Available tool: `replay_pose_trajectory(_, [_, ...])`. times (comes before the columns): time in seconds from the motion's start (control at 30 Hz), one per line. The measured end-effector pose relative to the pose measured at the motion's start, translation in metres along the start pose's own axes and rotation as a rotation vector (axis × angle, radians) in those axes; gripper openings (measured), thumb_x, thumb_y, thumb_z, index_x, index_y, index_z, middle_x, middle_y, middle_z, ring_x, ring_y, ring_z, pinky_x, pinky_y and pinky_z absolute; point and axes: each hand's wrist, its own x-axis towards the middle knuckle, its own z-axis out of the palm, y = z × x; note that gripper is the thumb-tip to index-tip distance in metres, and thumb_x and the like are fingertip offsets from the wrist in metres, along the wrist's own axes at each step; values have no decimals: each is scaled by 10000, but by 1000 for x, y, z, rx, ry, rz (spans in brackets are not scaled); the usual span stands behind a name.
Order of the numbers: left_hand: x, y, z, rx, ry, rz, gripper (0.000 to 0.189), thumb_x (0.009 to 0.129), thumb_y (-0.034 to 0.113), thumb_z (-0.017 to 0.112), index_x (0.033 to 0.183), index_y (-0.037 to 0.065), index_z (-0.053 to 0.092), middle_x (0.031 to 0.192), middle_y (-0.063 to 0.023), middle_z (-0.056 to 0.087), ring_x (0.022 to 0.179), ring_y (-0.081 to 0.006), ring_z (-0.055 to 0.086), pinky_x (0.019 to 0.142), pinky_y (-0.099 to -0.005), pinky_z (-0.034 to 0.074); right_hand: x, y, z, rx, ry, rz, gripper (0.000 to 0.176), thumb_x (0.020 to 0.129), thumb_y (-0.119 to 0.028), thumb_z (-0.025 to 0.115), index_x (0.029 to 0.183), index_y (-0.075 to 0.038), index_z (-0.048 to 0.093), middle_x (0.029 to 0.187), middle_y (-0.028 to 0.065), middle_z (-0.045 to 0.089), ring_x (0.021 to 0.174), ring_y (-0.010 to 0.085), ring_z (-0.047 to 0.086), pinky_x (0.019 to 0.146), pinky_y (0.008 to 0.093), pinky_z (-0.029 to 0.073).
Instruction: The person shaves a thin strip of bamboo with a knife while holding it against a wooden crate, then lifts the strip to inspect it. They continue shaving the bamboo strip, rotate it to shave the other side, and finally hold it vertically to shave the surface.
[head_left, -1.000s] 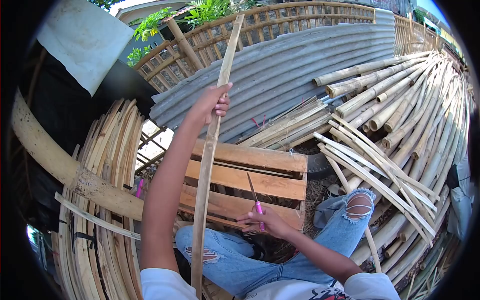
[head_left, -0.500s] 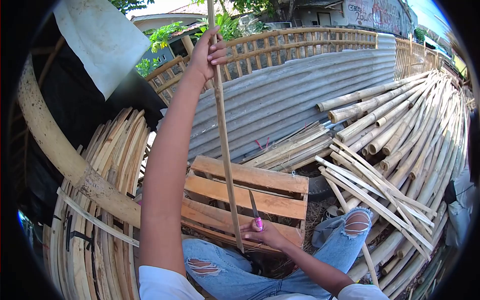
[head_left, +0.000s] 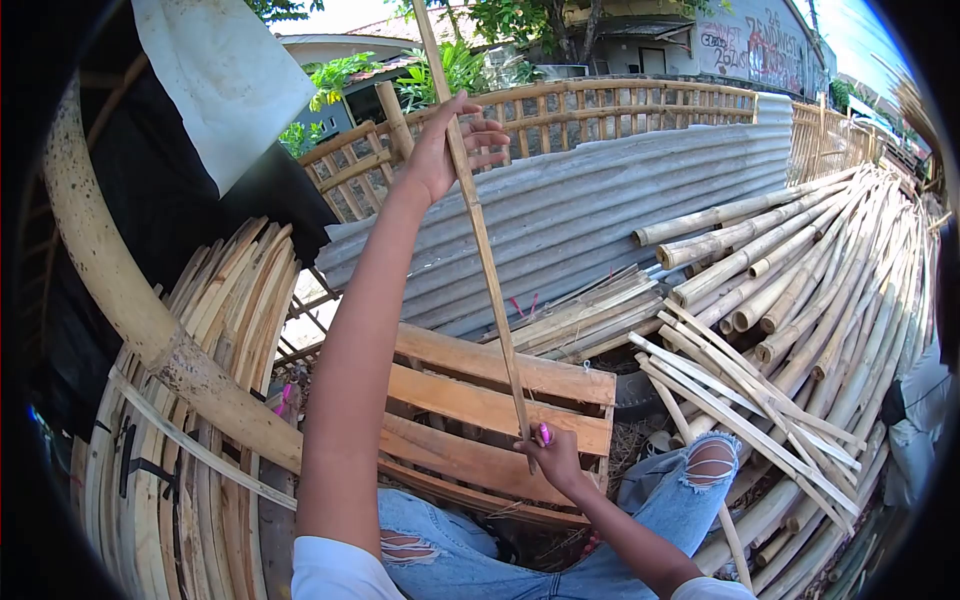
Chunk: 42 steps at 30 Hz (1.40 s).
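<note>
My left hand [head_left: 452, 142] is raised high and grips a long thin bamboo strip [head_left: 487, 255] with loosely curled fingers. The strip slants from the top of the view down to my right hand [head_left: 555, 458]. That hand holds a knife with a pink handle [head_left: 544, 434] right at the strip's lower end, over the wooden pallet [head_left: 470, 410]. The blade is hidden. My knees in torn blue jeans [head_left: 700, 465] show below.
A corrugated metal sheet [head_left: 600, 200] leans behind the pallet. Round bamboo poles [head_left: 800, 260] and split strips [head_left: 740, 400] pile up at the right. Stacked curved strips [head_left: 210, 400] and a thick bamboo pole [head_left: 110, 290] stand left. A bamboo fence [head_left: 620, 105] runs behind.
My left hand swung the strip's lower end rightward, from beside my left leg to my right hand. The right hand rose with the knife and now meets the strip's bottom end.
</note>
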Motion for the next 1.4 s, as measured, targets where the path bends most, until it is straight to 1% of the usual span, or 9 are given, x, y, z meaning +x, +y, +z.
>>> replay_pose_trajectory(0.33, [-8,-34,-10,25,157,46,504,900,521,451,1127,71,466,914,-129,611,814,-249,646,688,-399,554,13,-1,5,-264,147,-6,252,741,-75,733,661,11,510,563,70,560,533,112,534,523,288,427])
replay_pose_trajectory(0.43, [-8,-33,-12,-16,128,86,387,926,416,472,1094,68,479,913,-126,610,799,-247,650,682,-400,561,19,15,3,-308,37,50,284,761,-45,707,645,-8,450,701,95,642,662,129,613,588,283,485])
replay_pose_trajectory(0.53, [-13,-23,-8,161,231,105,266,892,259,582,1018,62,454,901,-118,606,788,-229,655,693,-371,574,36,30,-7,413,-178,196,360,787,47,631,655,-79,321,1118,212,610,1063,256,601,863,347,511])
replay_pose_trajectory(0.83, [-18,-27,-6,369,335,207,279,885,191,589,997,27,393,799,-124,597,682,-237,669,558,-331,588,53,44,-29,545,-307,391,350,804,73,594,664,-110,330,1161,220,585,1103,276,582,927,328,457])
replay_pose_trajectory(0.93, [-26,-32,1,440,402,233,263,876,147,593,995,15,399,753,-125,603,609,-231,664,485,-309,570,52,60,-30,595,-363,328,371,802,-6,653,675,-126,325,1147,177,609,1084,230,596,781,307,499])
replay_pose_trajectory(1.0, [-38,-36,13,506,447,243,257,875,133,592,993,10,399,728,-123,604,585,-224,662,463,-302,560,51,63,-32,189,-288,432,397,774,-64,707,678,-139,329,1093,158,640,1013,192,627,638,242,467])
replay_pose_trajectory(1.1, [-62,-49,32,678,526,242,232,877,103,579,983,-2,402,669,-113,596,545,-208,655,423,-286,535,49,25,-33,342,-123,335,411,751,-108,741,672,-146,340,1010,117,668,927,147,643,555,194,400])
replay_pose_trajectory(1.17, [-78,-76,35,653,529,375,211,878,82,565,975,-6,400,626,-93,578,496,-185,635,391,-285,514,55,26,-28,469,-69,299,380,767,-112,725,679,-138,356,983,109,665,896,146,643,601,217,448])
replay_pose_trajectory(1.4, [-131,-164,49,786,663,272,194,924,152,507,975,-16,423,594,-102,531,487,-211,547,453,-353,405,111,-60,-46,451,115,-4,257,790,-119,707,692,-52,479,970,127,642,821,123,584,754,281,490])
